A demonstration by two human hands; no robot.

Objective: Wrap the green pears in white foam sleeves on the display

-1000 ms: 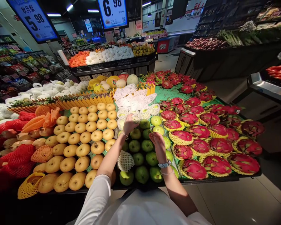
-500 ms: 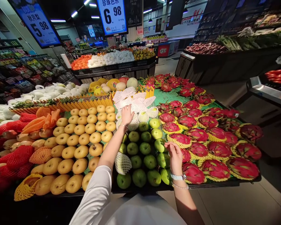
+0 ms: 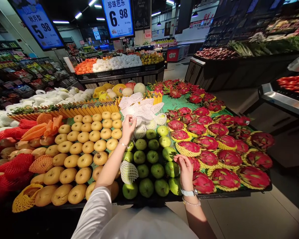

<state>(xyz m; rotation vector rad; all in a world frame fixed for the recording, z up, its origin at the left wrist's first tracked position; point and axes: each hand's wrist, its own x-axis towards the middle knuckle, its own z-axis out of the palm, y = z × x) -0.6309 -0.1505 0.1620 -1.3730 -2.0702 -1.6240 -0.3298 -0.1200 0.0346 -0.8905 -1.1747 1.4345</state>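
My left hand (image 3: 128, 126) reaches over the green guavas (image 3: 149, 166) and pinches a white foam net sleeve (image 3: 142, 113) from the loose heap at the back of the guava section. My right hand (image 3: 185, 167) hovers with fingers loosely curled above the guavas at the right edge, beside a dragon fruit (image 3: 203, 182); it holds nothing. One guava in a foam net (image 3: 128, 171) lies near my left forearm. A watch sits on my right wrist.
Yellow pears (image 3: 89, 146) fill the left part of the display stand (image 3: 214, 196). Dragon fruits in yellow nets (image 3: 214, 142) fill the right. Red and orange nets (image 3: 20, 166) lie far left. Price screens (image 3: 118, 16) hang above. An aisle floor (image 3: 251, 215) runs to the right.
My left hand moved from the netted guavas up to the heap of nets and closed on one. My right hand drew back from the middle guavas to the right front edge.
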